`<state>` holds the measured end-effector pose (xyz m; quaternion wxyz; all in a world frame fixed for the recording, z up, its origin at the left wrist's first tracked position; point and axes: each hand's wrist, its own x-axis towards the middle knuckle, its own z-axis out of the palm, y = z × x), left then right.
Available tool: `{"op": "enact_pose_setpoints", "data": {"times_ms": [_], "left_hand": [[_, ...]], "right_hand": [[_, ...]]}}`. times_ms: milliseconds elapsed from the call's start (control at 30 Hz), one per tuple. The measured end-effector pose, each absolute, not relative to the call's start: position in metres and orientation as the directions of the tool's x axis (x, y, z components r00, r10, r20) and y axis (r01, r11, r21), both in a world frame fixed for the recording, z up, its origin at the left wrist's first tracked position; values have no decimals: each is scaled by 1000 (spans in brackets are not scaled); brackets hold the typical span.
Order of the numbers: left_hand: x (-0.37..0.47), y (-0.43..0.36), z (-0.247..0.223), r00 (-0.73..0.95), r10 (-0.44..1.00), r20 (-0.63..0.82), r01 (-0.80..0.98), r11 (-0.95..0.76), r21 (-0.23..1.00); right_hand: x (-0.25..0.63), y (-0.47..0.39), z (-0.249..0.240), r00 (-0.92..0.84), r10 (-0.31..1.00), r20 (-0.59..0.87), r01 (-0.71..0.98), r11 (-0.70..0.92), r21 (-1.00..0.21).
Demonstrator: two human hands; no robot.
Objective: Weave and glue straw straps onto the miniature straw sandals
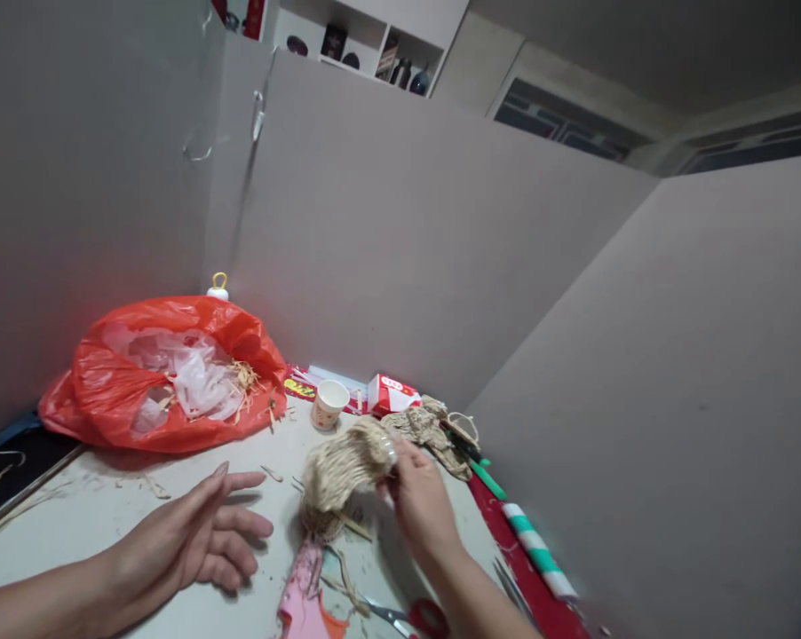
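Observation:
My right hand (422, 501) is closed on the end of a braided tan straw piece (347, 466), which arches up off the table and curls down to the left. My left hand (204, 537) hovers to its left, fingers spread and holding nothing. Under the straw piece's lower end lies a pink object (302, 581), whose kind I cannot tell. Beside it are loose straw strips (348, 581) and scissors (391, 612) with a red handle, partly hidden by my right forearm.
A red plastic bag (174, 435) with white plastic and straw scraps stands at the back left. Behind my hands are a paper cup (329, 406), a red-and-white box (392, 394) and more braided straw (424, 430). A green-and-white striped roll (539, 552) lies at the right edge. Grey panels surround the table.

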<state>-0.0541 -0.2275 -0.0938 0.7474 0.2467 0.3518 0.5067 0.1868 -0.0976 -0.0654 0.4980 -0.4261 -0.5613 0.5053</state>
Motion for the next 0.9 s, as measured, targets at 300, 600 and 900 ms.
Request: {"op": "enact_pose_setpoints", "data": {"times_ms": [300, 600, 900], "left_hand": [[-56, -228, -100, 268, 938, -219, -356, 307, 882], [-52, -227, -96, 237, 925, -298, -239, 353, 905], [-51, -232, -91, 271, 907, -322, -206, 382, 901]], "right_hand": [[309, -20, -88, 244, 969, 33, 153, -5, -988], [326, 15, -98, 149, 988, -35, 341, -85, -936], [324, 29, -110, 93, 996, 11, 388, -26, -921]]}}
